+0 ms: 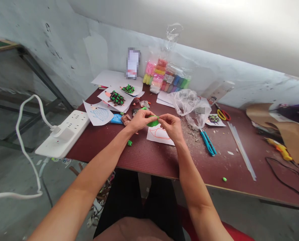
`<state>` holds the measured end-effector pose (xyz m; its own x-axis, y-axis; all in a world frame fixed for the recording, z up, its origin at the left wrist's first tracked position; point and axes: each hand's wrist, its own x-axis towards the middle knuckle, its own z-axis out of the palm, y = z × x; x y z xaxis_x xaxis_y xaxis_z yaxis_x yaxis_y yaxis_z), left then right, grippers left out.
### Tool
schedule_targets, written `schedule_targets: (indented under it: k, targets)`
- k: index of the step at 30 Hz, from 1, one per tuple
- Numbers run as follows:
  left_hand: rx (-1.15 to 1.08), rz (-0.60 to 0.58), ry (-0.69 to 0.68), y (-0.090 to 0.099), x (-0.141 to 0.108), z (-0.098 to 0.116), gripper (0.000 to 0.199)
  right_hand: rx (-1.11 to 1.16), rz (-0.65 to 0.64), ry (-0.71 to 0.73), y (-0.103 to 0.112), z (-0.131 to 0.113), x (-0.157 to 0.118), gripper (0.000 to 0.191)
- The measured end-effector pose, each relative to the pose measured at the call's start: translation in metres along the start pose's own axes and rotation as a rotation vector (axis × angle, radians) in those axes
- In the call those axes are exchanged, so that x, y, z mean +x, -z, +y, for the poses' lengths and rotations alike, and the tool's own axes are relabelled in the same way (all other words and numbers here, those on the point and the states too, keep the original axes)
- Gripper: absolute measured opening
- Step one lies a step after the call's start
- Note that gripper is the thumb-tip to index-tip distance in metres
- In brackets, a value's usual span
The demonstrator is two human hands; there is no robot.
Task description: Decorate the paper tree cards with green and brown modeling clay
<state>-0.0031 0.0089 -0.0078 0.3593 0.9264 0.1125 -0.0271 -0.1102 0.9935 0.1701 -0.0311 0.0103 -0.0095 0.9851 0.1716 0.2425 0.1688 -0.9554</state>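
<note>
My left hand and my right hand meet above the table, fingertips pinched on a soft piece of green modelling clay. Just beneath them lies a white paper with an orange outline drawing, partly covered by my right hand. A small green clay lump rests on the table left of the paper. Beyond my left hand are a blue clay packet and a brown clay packet. Two hedgehog-like figures, a larger one and a smaller one, carry green bits on dark spines.
A white power strip overhangs the left edge. Clay packs lean on the wall near a phone. Rightward lie a plastic bag, teal-handled cutters, scissors, glue sticks and a yellow glue gun.
</note>
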Motion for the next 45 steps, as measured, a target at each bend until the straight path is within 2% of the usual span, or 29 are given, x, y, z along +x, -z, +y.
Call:
schedule_targets:
  k: [7, 13, 17, 19, 25, 27, 30, 33, 37, 40, 45]
  targets:
    - [-0.022, 0.027, -0.011, -0.003, 0.001, -0.001, 0.049, 0.009, 0.013, -0.005, -0.001, 0.0, -0.001, 0.036]
    - [-0.118, 0.017, 0.035, -0.003, 0.001, 0.0, 0.051, 0.001, 0.032, -0.026, -0.001, -0.001, -0.001, 0.04]
    - [-0.146, 0.058, 0.037, -0.003, 0.001, 0.0, 0.05, 0.01, -0.069, -0.109, 0.001, 0.0, 0.0, 0.044]
    - [-0.182, 0.034, 0.042, -0.003, -0.001, 0.001, 0.048, 0.018, -0.12, -0.122, 0.003, 0.0, 0.001, 0.044]
    - [-0.305, -0.132, 0.153, 0.0, -0.004, 0.002, 0.06, 0.022, -0.081, -0.127, 0.015, -0.002, 0.002, 0.043]
    - [-0.287, -0.154, 0.187, 0.0, -0.003, 0.0, 0.052, 0.014, -0.1, -0.16, 0.019, -0.003, 0.002, 0.043]
    - [-0.231, -0.129, 0.157, 0.001, -0.001, -0.004, 0.041, 0.012, -0.095, -0.189, 0.022, -0.003, 0.002, 0.044]
    - [-0.168, -0.143, 0.126, 0.001, 0.001, -0.006, 0.038, 0.032, -0.105, -0.145, 0.019, 0.0, 0.003, 0.047]
    - [-0.137, -0.167, 0.114, 0.0, 0.001, -0.007, 0.037, 0.006, -0.11, -0.057, 0.016, 0.006, 0.005, 0.035]
    - [-0.134, -0.153, 0.103, 0.001, 0.0, -0.005, 0.032, 0.011, -0.086, -0.053, 0.018, 0.006, 0.005, 0.034]
    - [-0.094, -0.13, 0.092, 0.003, -0.001, -0.002, 0.031, 0.106, -0.124, -0.034, 0.014, 0.0, 0.002, 0.044]
